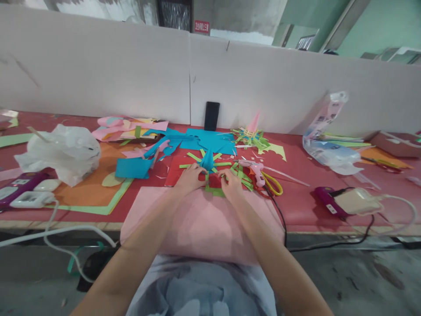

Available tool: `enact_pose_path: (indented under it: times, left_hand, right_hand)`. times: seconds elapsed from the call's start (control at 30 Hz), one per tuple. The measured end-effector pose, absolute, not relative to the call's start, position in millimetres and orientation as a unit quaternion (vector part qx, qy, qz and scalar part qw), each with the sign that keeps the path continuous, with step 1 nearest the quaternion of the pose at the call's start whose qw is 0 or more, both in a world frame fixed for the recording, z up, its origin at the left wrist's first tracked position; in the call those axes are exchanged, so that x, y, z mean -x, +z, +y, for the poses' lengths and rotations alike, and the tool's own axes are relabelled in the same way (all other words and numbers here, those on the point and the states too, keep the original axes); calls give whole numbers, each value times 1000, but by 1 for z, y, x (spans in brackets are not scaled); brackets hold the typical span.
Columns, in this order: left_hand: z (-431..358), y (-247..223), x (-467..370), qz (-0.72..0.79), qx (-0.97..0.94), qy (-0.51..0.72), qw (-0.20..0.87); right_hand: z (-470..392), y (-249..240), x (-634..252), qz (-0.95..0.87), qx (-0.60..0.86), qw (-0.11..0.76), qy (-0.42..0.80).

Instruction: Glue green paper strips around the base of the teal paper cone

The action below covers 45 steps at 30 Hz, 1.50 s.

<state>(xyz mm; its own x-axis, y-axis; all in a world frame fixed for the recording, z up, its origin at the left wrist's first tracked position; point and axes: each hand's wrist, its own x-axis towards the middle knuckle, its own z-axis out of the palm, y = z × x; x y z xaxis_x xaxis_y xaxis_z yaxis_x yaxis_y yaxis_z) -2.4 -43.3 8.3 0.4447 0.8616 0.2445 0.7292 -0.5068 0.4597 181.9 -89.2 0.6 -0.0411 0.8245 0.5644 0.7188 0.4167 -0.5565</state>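
Left hand (189,179): bare, no glove, ring or watch seen | Right hand (232,185): bare, likewise unadorned | Forearms: uncovered, no sleeves seen to the frame edge | Garment: pale grey-white fabric with darker grey mottled pattern, creased, seen at bottom centre

A craft workshop: coloured paper scraps (184,140) at twelve o'clock, a glue gun (255,169) and scissors (272,182) at one o'clock, cardboard partition (98,66) behind.

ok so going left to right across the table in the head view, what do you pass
White plastic bag → blue paper sheet → left hand → right hand → pink glue gun → purple power strip → orange paper
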Motion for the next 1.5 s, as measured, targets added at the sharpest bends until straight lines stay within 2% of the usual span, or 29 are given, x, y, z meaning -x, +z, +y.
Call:
enact_pose_path:
  times: [0.3,0.43,0.57,0.67,0.83,0.93,1.07,1.2,1.33,1.5]
  left_hand:
    - [-47,15,5,468,-841,211,172]
    - [-47,15,9,459,-833,218,219]
    - [-45,12,12,450,-831,223,241]
    - [-42,8,12,448,-827,241,240]
    - [-34,2,8,450,-820,274,224]
    - [-32,-1,7,455,-817,280,217]
    - [-32,-1,5,456,-813,295,211]
    - [-30,10,2,476,-765,384,203]
    - [-24,33,-5,483,-716,481,154]
    - [-13,52,-24,484,-723,480,112]
  right_hand:
    - [-83,16,-227,-540,651,510,-154]
    - [-82,18,-243,-470,681,530,-187]
    - [-86,17,-229,-515,660,525,-152]
    - [-87,14,-209,-627,591,499,-87]
    - [-82,2,-192,-781,515,347,62]
    - [-78,-4,-190,-793,521,306,76]
    - [-75,-6,-187,-797,520,299,77]
    - [-74,-6,-183,-798,525,288,63]
    - [-72,-6,-191,-772,532,342,68]
    - [-70,-2,-215,-654,592,471,30]
